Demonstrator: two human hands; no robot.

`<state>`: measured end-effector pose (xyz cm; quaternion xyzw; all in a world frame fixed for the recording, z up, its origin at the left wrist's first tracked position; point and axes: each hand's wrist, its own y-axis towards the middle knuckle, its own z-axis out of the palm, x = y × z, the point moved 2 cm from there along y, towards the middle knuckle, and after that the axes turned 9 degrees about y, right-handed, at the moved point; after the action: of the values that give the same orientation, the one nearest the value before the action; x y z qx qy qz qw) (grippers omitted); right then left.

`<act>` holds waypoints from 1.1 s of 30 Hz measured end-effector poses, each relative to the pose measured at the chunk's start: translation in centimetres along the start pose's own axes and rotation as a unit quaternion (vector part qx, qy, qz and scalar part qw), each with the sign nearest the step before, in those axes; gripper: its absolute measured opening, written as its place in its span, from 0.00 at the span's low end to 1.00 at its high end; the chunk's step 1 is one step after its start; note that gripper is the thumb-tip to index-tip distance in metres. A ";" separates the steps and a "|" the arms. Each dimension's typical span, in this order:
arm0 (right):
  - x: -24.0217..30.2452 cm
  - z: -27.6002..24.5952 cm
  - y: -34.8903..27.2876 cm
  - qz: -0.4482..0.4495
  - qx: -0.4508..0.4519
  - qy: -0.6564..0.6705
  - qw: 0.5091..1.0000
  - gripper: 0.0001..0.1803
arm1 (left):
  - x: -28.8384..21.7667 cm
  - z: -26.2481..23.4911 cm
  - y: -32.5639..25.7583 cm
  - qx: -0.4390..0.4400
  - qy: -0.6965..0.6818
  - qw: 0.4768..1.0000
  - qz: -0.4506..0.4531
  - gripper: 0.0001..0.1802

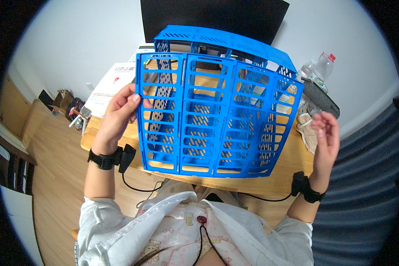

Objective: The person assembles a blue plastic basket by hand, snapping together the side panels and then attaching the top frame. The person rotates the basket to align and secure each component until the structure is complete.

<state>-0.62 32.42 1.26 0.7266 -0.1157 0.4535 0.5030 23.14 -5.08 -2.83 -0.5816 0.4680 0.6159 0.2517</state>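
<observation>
Gripping its nine o'clock edge, her left hand (118,116) tilts the blue slotted rack (217,115) above the wooden desk (288,170); slats run twelve-to-six. Right hand (326,133) hovers open, three o'clock, apart.

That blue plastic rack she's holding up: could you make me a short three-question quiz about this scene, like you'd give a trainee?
1. True or false: the left hand grips the left edge of the blue slotted rack.
2. Which best describes the right hand?
A. Clamped on the rack's top edge
B. Open, just off the rack's right side, not gripping it
C. Holding the clear bottle
3. What stands behind the rack at the far right of the wooden desk, with a red cap?

Key:
1. True.
2. B.
3. A clear plastic bottle.
</observation>
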 end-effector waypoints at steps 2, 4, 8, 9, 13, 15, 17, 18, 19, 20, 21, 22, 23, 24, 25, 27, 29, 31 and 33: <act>2.3 0.5 0.6 -0.069 0.035 0.001 0.997 0.21 | -0.2 -0.1 -0.1 -0.001 0.004 1.000 0.007 0.10; 4.5 1.6 0.7 -0.093 0.042 0.010 0.995 0.23 | -0.3 -0.1 -0.1 -0.001 0.002 1.000 0.011 0.10; 8.2 6.0 1.7 -0.184 0.284 0.146 0.930 0.28 | -0.4 0.0 -0.1 -0.003 -0.004 1.000 0.005 0.10; 9.0 7.2 1.9 -0.182 0.336 0.110 0.917 0.28 | -0.4 0.0 -0.1 -0.004 -0.004 1.000 0.001 0.10; 10.6 11.6 1.2 -0.152 0.429 0.202 0.867 0.25 | -0.5 0.3 -0.1 0.002 -0.003 1.000 0.006 0.10; 11.1 12.9 0.7 -0.111 0.450 0.277 0.842 0.22 | -0.6 0.4 0.1 0.011 -0.005 1.000 0.011 0.11; 11.0 14.2 0.1 -0.122 0.474 0.316 0.813 0.19 | -0.6 0.4 0.1 0.009 -0.002 1.000 0.011 0.11; 10.7 14.8 -0.2 -0.145 0.479 0.343 0.795 0.18 | -0.5 0.4 0.0 0.008 -0.004 1.000 0.014 0.11; 9.7 16.4 -0.6 -0.202 0.464 0.382 0.773 0.16 | -0.5 0.4 0.1 0.012 -0.005 1.000 0.024 0.11; 9.5 16.7 -1.0 -0.196 0.453 0.417 0.763 0.15 | -0.5 0.4 0.0 0.012 -0.005 1.000 0.026 0.10; 9.3 17.0 -1.5 -0.191 0.442 0.452 0.751 0.14 | -0.5 0.3 0.0 0.009 -0.003 1.000 0.029 0.10; 9.0 17.3 -2.0 -0.187 0.430 0.485 0.738 0.13 | -0.5 0.2 0.0 0.006 -0.001 0.999 0.032 0.10; 9.3 17.2 -2.6 -0.148 0.414 0.509 0.740 0.12 | -0.5 0.1 0.0 0.006 -0.001 1.000 0.031 0.10; 9.3 17.2 -3.0 -0.130 0.395 0.525 0.742 0.11 | -0.4 0.1 0.0 0.000 0.002 1.000 0.030 0.10; 9.4 17.2 -3.4 -0.111 0.376 0.541 0.744 0.10 | -0.5 0.0 -0.1 -0.006 0.006 1.000 0.030 0.10; 9.6 17.3 -3.9 -0.104 0.338 0.556 0.752 0.08 | -0.5 0.0 -0.2 -0.008 0.003 0.999 0.035 0.10; 10.0 17.2 -4.1 -0.071 0.307 0.567 0.761 0.07 | -0.5 0.1 -0.2 -0.006 0.004 1.000 0.031 0.10; 10.1 17.3 -3.9 -0.087 0.299 0.549 0.775 0.05 | -0.6 0.2 -0.2 -0.012 0.004 0.999 0.035 0.11; 9.8 17.4 -3.2 -0.155 0.307 0.502 0.794 0.04 | -0.5 0.4 -0.2 -0.017 0.005 0.999 0.028 0.11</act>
<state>16.33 22.18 5.48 0.5215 0.4125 0.6819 0.3048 23.25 -4.55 -2.41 -0.5757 0.4749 0.6273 0.2226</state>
